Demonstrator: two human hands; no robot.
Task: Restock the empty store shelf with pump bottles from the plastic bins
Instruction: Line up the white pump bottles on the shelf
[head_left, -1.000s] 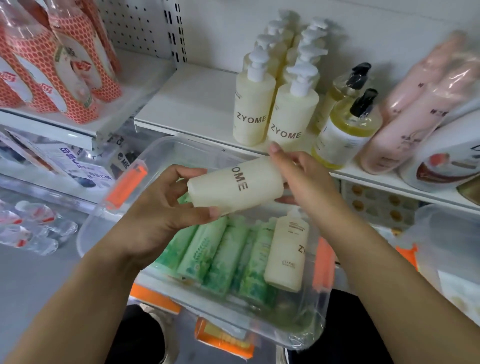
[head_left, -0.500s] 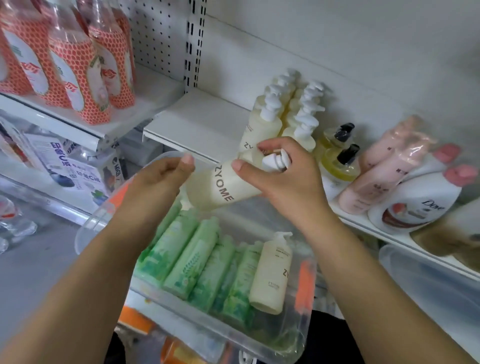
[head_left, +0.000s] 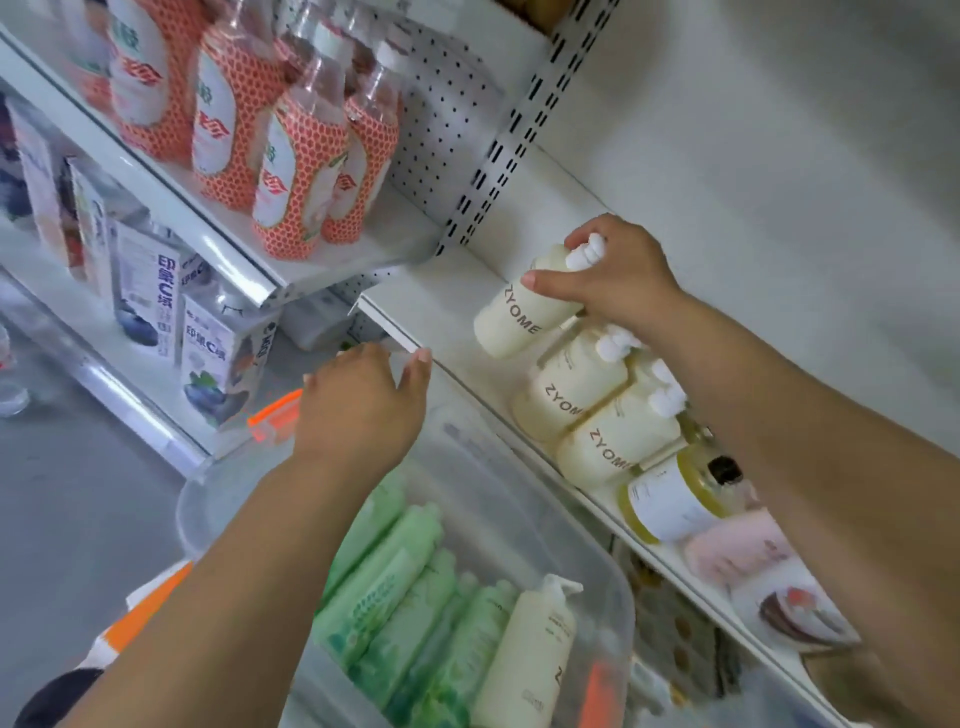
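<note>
White shelf board (head_left: 447, 306) lies bare beside the ZYOME row (head_left: 571, 400), so the right hand (head_left: 618, 278), clasping a cream pump bottle (head_left: 517, 319) by its neck, holds it tilted there, while the left hand (head_left: 363, 405) hovers slack and empty over the plastic bin (head_left: 597, 556).

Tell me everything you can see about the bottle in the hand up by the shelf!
The bottle is cream-coloured, smooth plastic by its look, with brown letters ZYOME on its side and a white pump on top. It leans over the white shelf beside a row of matching bottles. The right hand grips its shoulder and pump. Whether its base touches the shelf cannot be told.
</note>
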